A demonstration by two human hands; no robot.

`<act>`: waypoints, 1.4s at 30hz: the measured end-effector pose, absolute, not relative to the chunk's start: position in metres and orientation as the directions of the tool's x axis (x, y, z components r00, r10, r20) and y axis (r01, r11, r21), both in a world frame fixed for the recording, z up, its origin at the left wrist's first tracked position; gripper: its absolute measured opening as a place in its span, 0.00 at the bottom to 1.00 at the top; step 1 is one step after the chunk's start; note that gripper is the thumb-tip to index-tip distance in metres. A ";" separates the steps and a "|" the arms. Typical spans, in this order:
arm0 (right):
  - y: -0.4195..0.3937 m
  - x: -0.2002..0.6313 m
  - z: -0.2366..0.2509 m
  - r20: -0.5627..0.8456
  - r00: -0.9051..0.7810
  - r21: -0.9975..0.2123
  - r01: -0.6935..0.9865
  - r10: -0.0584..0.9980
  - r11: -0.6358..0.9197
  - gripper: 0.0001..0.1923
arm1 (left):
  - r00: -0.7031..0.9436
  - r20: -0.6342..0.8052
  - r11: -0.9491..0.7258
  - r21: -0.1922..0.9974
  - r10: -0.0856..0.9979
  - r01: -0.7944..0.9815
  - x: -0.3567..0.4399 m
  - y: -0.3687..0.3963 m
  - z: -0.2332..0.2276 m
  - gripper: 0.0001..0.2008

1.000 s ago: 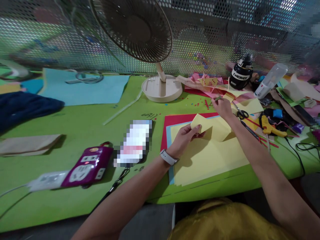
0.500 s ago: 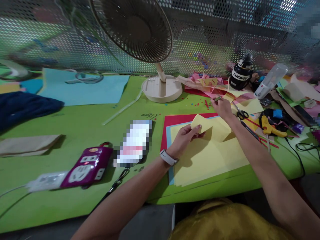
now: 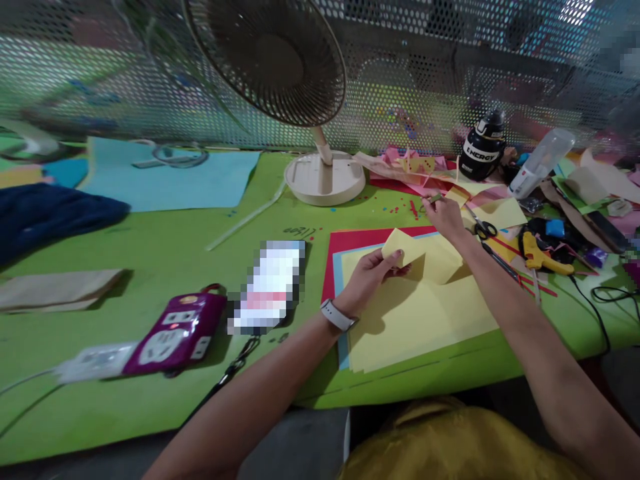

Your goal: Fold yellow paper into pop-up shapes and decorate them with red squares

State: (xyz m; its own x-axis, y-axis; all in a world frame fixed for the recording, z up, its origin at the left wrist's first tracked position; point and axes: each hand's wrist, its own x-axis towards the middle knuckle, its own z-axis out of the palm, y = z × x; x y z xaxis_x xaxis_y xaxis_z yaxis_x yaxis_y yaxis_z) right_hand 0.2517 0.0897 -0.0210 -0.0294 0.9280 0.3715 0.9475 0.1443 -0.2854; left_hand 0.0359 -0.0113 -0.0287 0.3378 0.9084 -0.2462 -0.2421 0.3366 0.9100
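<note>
My left hand [image 3: 369,277], with a pale watch band at its wrist, pinches a folded piece of yellow paper [image 3: 406,248] between thumb and fingers. That piece is raised above a stack of yellow sheets [image 3: 420,327], which rests on a light blue sheet [image 3: 343,353] and a red sheet [image 3: 327,280]. Beyond the stack, my right hand [image 3: 447,217] is closed around a small, narrow greenish object [image 3: 434,198], too small to name. Scissors [image 3: 484,223] with black handles lie just right of my right hand, among paper scraps.
A fan [image 3: 325,180] stands at the back, near a black bottle [image 3: 481,150] and a clear bottle [image 3: 543,163]. A yellow glue gun [image 3: 543,257] lies right. Left are a phone [image 3: 273,283], a purple pouch-like item [image 3: 175,333], a white plug [image 3: 97,362] and a blue sheet [image 3: 170,180].
</note>
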 end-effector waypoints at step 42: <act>-0.010 0.246 -0.001 0.157 0.116 -0.987 0.000 0.981 0.158 0.10 | 0.307 -0.052 0.150 0.940 0.950 -0.306 0.047 -0.023 -0.029 0.24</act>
State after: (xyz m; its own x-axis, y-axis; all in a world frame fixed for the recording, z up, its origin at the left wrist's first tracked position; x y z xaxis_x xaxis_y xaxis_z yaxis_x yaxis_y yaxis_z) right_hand 0.2460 -0.0101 -0.0013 0.1159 0.9808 0.1569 -0.0005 0.1580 -0.9874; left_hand 0.0467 -0.0230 -0.0295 0.3072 0.9503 -0.0517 -0.3062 0.1502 0.9400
